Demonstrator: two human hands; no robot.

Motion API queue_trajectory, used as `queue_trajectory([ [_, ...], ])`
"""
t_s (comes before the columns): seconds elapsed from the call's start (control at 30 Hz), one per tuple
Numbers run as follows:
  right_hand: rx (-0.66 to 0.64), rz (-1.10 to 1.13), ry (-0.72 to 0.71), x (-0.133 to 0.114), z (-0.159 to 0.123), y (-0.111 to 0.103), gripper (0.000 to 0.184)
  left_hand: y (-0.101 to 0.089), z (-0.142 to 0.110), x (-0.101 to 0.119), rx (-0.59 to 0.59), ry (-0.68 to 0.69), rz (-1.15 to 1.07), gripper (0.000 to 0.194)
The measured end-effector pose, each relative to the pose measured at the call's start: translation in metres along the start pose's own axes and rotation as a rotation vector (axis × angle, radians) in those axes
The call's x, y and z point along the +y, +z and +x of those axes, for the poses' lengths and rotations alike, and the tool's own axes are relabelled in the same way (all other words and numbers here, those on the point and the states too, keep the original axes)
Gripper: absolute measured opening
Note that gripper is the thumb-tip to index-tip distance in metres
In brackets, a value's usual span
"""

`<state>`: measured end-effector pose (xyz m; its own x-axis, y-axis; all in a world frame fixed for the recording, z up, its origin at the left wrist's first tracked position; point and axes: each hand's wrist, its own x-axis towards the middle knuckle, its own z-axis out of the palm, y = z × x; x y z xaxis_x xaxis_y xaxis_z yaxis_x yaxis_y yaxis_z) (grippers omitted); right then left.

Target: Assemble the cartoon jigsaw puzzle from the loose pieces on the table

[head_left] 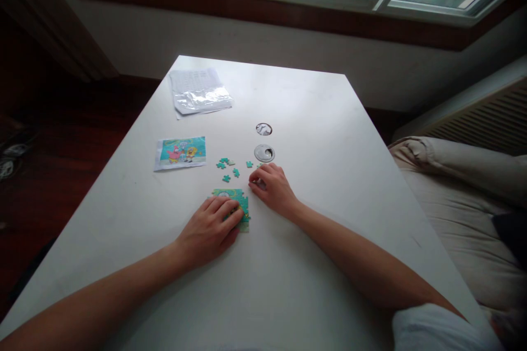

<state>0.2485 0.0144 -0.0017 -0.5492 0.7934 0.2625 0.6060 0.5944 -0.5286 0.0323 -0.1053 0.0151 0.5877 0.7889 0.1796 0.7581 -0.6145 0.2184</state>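
Observation:
A small, partly assembled teal jigsaw (236,199) lies on the white table (313,120). My left hand (209,229) rests flat on its left side with the fingers stretched over it. My right hand (272,187) sits just to the right of the jigsaw, its fingers curled and pinched near the table, and whatever they hold is hidden. Several loose teal pieces (230,169) lie scattered just beyond both hands. A cartoon reference picture (180,152) lies to the left of the loose pieces.
A clear plastic bag on a printed sheet (200,93) lies at the far left of the table. Two round cable-hole covers (264,141) sit near the middle. A beige cushion (461,186) is on the right, and windows run along the far wall.

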Motion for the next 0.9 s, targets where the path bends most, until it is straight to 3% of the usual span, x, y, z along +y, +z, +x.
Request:
queue_trajectory([
  [0.53,0.026,-0.010,0.012,0.008,0.005,-0.007,0.007,-0.001,0.000,0.000,0.008,0.003,-0.001,0.032],
  [0.73,0.208,-0.031,0.153,0.043,0.016,-0.035,0.013,-0.001,0.000,-0.001,0.012,0.004,-0.023,0.035],
  [0.9,0.138,-0.006,0.256,0.083,0.019,-0.055,0.015,-0.001,0.001,-0.004,0.003,0.013,-0.030,0.038],
])
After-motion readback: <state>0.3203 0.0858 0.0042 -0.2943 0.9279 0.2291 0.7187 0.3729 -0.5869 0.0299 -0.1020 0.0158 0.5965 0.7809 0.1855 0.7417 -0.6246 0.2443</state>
